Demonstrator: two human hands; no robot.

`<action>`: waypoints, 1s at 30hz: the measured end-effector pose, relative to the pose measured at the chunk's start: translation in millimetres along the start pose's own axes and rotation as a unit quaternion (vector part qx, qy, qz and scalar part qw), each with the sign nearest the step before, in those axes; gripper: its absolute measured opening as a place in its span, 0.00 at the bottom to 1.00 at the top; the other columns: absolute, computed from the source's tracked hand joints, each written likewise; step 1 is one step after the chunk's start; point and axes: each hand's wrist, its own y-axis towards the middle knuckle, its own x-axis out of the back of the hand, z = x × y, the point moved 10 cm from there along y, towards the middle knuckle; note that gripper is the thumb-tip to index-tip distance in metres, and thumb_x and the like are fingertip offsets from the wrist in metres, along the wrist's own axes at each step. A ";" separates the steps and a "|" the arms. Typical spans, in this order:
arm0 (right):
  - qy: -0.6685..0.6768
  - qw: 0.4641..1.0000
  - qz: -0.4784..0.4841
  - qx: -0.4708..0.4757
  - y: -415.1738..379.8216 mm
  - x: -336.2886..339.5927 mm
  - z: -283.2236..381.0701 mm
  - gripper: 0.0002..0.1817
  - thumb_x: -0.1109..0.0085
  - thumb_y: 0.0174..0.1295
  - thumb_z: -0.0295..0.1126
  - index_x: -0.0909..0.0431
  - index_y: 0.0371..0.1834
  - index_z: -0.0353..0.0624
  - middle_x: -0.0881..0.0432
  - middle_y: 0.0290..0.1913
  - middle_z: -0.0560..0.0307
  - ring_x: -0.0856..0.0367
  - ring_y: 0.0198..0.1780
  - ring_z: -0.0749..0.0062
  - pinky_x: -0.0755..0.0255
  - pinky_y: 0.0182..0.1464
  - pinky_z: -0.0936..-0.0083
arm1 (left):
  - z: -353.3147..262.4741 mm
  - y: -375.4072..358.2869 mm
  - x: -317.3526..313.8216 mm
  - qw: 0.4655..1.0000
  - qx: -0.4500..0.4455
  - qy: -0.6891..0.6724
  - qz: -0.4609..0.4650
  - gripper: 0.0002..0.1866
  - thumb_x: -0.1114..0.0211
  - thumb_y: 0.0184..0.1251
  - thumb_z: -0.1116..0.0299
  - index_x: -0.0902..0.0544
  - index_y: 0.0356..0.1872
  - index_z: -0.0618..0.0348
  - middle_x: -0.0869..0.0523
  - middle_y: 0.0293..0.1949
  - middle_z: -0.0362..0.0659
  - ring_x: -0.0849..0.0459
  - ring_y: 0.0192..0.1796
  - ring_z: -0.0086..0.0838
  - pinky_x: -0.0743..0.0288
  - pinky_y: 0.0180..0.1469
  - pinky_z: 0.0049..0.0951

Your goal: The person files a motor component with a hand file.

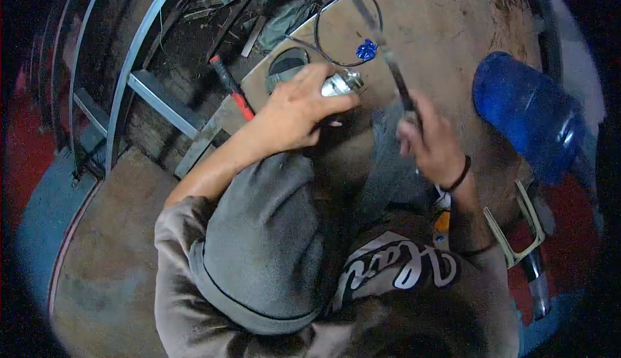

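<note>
My left hand (299, 104) is closed around a short, shiny silver metal piece (339, 84), roughly cylindrical with a narrower end facing right. Its lower side is hidden by my fingers and palm. My right hand (430, 141) grips the lower end of a long, thin dark bar (394, 73), blurred along its length, that slants up to the top of the view. The bar passes to the right of the silver piece, apart from it. Below my left forearm, a bent knee in grey trousers (262, 228) shows, and a shoe (288, 67) is just beyond the left hand.
A brown board (446, 28) lies under the work, with a crumpled blue wrapper (366, 50) and a looped black cable (317, 24). A red-and-black handle (231, 87) and a metal frame (145, 37) are left. A blue plastic container (527, 109) and pale U-shaped frame (517, 254) are right.
</note>
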 end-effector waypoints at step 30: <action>-0.292 0.939 -0.105 0.145 -52.3 -22.6 -9.8 0.13 0.52 0.68 0.36 0.33 0.52 0.45 0.20 0.28 0.49 0.20 0.25 0.46 0.25 0.31 0.55 | 5.5 -0.4 11.2 0.998 0.039 -0.044 -0.021 0.28 0.34 0.40 0.79 0.19 0.49 0.46 0.25 0.50 0.55 0.24 0.53 0.52 0.27 0.52 0.43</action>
